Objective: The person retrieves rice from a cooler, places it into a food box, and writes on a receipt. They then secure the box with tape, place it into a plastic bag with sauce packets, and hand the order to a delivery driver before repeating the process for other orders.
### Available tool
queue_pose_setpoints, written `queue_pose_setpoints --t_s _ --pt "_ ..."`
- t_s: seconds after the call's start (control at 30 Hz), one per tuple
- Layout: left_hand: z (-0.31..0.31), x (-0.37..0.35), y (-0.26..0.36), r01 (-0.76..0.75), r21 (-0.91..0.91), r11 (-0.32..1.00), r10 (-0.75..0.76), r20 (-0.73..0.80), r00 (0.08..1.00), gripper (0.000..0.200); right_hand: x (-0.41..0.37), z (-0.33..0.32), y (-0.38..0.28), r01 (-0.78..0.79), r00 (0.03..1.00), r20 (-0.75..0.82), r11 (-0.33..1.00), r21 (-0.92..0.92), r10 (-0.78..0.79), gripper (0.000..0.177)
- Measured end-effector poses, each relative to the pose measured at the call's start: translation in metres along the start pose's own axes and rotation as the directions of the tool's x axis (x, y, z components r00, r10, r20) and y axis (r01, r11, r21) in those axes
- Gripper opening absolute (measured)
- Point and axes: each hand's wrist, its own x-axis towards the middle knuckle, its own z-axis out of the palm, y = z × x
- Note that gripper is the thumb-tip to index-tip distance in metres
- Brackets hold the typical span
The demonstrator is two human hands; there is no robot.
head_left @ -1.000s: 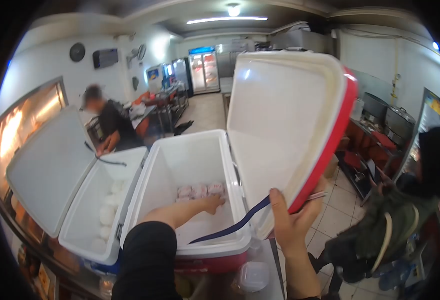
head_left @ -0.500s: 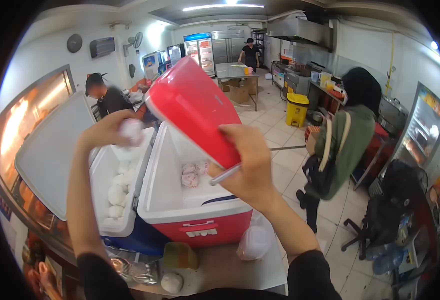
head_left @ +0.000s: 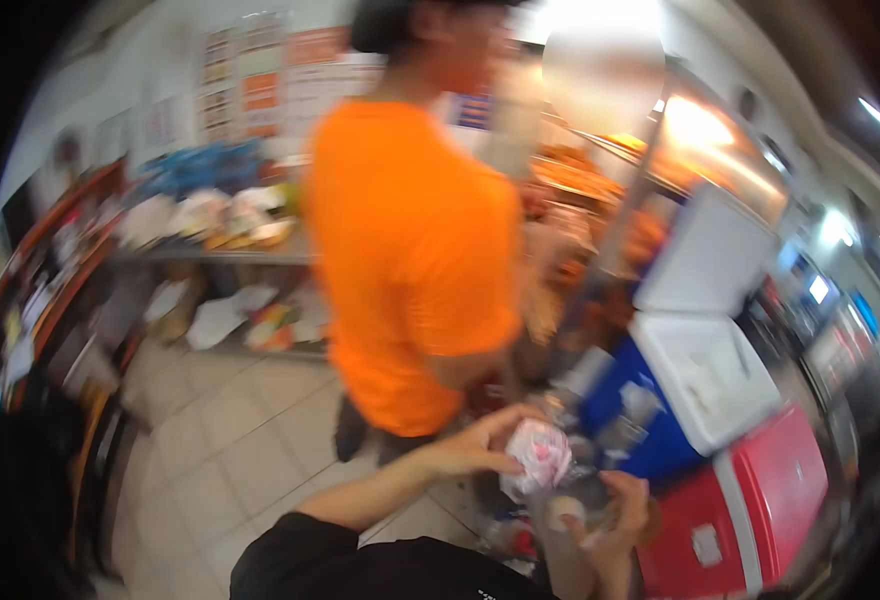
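The view is motion-blurred. My left hand (head_left: 472, 452) reaches forward and grips a small packet wrapped in white and pink (head_left: 538, 455). Just below it, my right hand (head_left: 620, 512) is curled beside a small round pale object (head_left: 564, 511); the blur hides whether it holds it. Both hands are over a cluttered counter next to the coolers. The red cooler (head_left: 760, 510) at the lower right has its lid down. Beyond it, the blue cooler (head_left: 625, 410) stands open with its white lid (head_left: 712, 255) raised.
A person in an orange shirt (head_left: 410, 260) stands very close, directly ahead. Shelves with packets and papers (head_left: 210, 225) run along the left wall above a tiled floor (head_left: 230, 440). A lit warming display (head_left: 700, 140) is at the upper right.
The view has swung hard to the left. The red cooler's lid has come down. My left hand carried the packet from over the coolers to in front of me; my right hand left the lid.
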Motion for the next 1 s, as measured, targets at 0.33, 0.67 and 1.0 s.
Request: queue_pose_setpoints --t_s 0.33,0.67,1.0 --pt "-0.038 -0.331 0.066 -0.272 -0.082 0.959 0.067 -0.865 0.498 0.055 -0.012 0.323 -0.198 0.24 0.757 0.46 0.852 0.465 -0.464 0.075" --pt "-0.131 -0.491 0.122 -0.173 0.084 0.981 0.07 -0.994 -0.087 0.044 -0.025 0.54 -0.319 0.121 0.687 0.476 0.732 0.67 -0.549 0.059" --pt "-0.246 -0.772 0.112 0.137 0.023 0.99 0.085 -0.88 -0.467 0.035 0.042 0.767 -0.435 -0.927 -0.022 0.877 -0.318 -0.197 -0.479 0.041"
